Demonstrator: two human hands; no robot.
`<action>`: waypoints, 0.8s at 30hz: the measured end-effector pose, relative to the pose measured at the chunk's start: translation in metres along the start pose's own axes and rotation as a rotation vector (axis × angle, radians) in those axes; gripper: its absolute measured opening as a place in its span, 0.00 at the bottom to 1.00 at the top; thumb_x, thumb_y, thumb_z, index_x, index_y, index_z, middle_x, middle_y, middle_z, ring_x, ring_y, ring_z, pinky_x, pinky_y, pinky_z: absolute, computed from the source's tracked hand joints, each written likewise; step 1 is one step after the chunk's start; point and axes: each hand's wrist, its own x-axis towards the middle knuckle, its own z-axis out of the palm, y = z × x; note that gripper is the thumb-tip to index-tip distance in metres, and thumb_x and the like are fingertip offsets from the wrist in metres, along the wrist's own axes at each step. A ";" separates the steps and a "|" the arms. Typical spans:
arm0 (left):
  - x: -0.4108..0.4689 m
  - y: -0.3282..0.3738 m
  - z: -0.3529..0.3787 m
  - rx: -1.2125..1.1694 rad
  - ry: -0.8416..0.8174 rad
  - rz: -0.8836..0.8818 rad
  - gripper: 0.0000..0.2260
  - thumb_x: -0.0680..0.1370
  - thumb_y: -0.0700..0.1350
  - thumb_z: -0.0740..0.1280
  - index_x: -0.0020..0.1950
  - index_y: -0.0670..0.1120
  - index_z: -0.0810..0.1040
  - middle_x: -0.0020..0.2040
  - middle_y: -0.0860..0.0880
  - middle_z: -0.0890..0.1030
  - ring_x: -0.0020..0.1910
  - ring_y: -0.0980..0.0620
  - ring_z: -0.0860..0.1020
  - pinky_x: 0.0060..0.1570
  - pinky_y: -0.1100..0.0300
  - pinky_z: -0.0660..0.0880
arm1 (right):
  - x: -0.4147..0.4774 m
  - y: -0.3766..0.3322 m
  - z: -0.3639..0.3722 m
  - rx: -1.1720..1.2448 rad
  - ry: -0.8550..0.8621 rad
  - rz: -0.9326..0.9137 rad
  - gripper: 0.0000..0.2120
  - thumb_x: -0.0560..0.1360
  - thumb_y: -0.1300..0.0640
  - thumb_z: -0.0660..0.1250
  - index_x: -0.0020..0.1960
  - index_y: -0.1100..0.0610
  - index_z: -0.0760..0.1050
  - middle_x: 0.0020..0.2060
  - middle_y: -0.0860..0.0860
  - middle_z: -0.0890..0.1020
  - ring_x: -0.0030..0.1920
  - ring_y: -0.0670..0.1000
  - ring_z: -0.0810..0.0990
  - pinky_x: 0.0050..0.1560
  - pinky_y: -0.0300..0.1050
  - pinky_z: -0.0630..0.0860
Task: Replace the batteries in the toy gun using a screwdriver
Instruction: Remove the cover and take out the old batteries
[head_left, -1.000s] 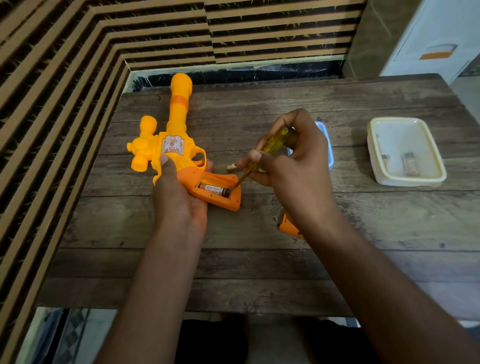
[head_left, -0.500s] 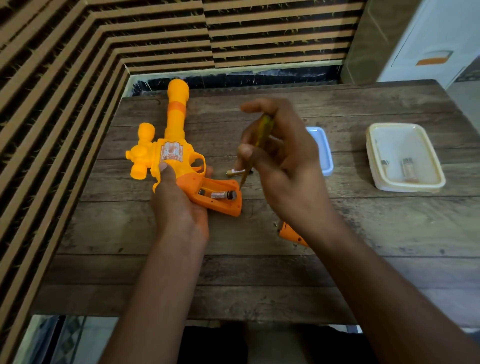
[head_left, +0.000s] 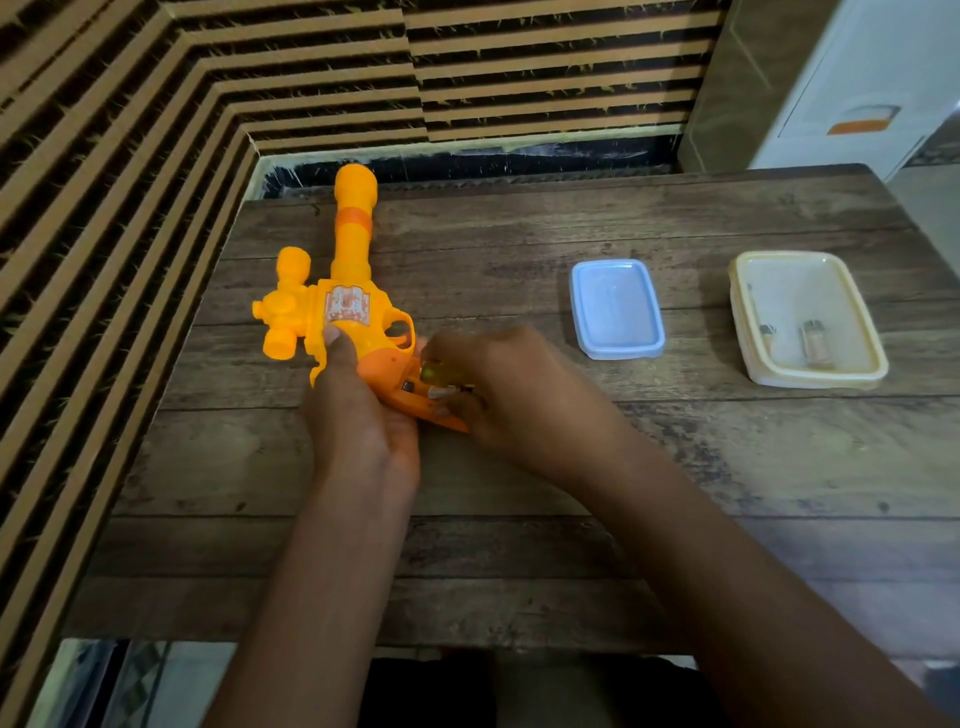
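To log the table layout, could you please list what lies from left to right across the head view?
Orange plastic toy gun → pale blue rectangular plastic lid → cream rectangular plastic tub.

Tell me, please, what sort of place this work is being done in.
Probably a room in a home rather than a workshop: a wood-grain table set against a slatted wall, a cream plastic food box on it, and a white cabinet or appliance beyond.
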 end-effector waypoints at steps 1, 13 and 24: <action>0.000 0.000 0.000 -0.005 0.002 0.004 0.17 0.86 0.56 0.61 0.69 0.47 0.78 0.56 0.43 0.88 0.51 0.45 0.88 0.60 0.41 0.82 | 0.000 0.001 -0.001 0.018 0.030 0.004 0.14 0.75 0.59 0.72 0.60 0.53 0.79 0.47 0.57 0.86 0.48 0.62 0.84 0.45 0.55 0.81; -0.002 0.003 0.000 0.101 0.055 0.136 0.15 0.85 0.54 0.65 0.66 0.47 0.81 0.55 0.44 0.88 0.48 0.46 0.88 0.59 0.42 0.83 | 0.003 0.016 0.008 -0.019 0.307 0.219 0.06 0.75 0.56 0.72 0.51 0.55 0.78 0.41 0.57 0.84 0.43 0.64 0.84 0.40 0.56 0.81; -0.019 0.004 0.004 0.310 0.074 0.444 0.17 0.83 0.54 0.68 0.35 0.64 0.86 0.41 0.52 0.88 0.50 0.41 0.87 0.56 0.38 0.83 | 0.010 0.017 0.014 -0.025 0.212 0.239 0.08 0.75 0.55 0.71 0.52 0.56 0.78 0.47 0.56 0.84 0.48 0.62 0.83 0.46 0.57 0.82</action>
